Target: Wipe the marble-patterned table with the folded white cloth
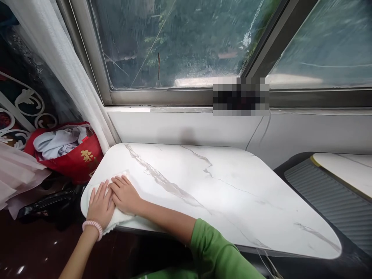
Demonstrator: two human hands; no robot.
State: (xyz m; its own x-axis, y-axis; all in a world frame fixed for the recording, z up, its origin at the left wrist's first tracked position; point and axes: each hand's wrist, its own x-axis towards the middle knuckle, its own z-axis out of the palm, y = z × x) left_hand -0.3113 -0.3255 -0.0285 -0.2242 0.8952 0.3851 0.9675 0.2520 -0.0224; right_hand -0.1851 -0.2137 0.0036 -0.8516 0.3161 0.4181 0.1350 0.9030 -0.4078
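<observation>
Currently under the hands: a white cloth, lying flat on the near left corner of the table, with its lower edge at the table's rim.
Cloth cover: mostly hidden by both hands; a strip shows beyond the fingertips and another below the palms.
Left hand: palm down on the cloth, nearest the table's rounded corner.
Left grip: fingers straight and slightly spread, pressed flat on the cloth, pinching nothing.
Right hand: palm down on the cloth, just beside the left hand and touching it along the fingers.
Right grip: fingers extended and close together, laid flat on the cloth, pinching nothing.
Bracelet: pink, beaded, on the left wrist.
Sleeve: green, on the right upper arm, over the table's near edge.
Table: white top with grey marble veining and rounded corners; the far edge meets the wall.
Window: above the wall, metal frame, streaked glass with greenery behind.
Curtain: white, hanging at the left of the window.
Red bag: left of the table, near the curtain's foot, with pale fabric inside.
Black bag: below the red bag, on the dark floor.
Second top: white, at far right, over a grey ribbed mat.
</observation>
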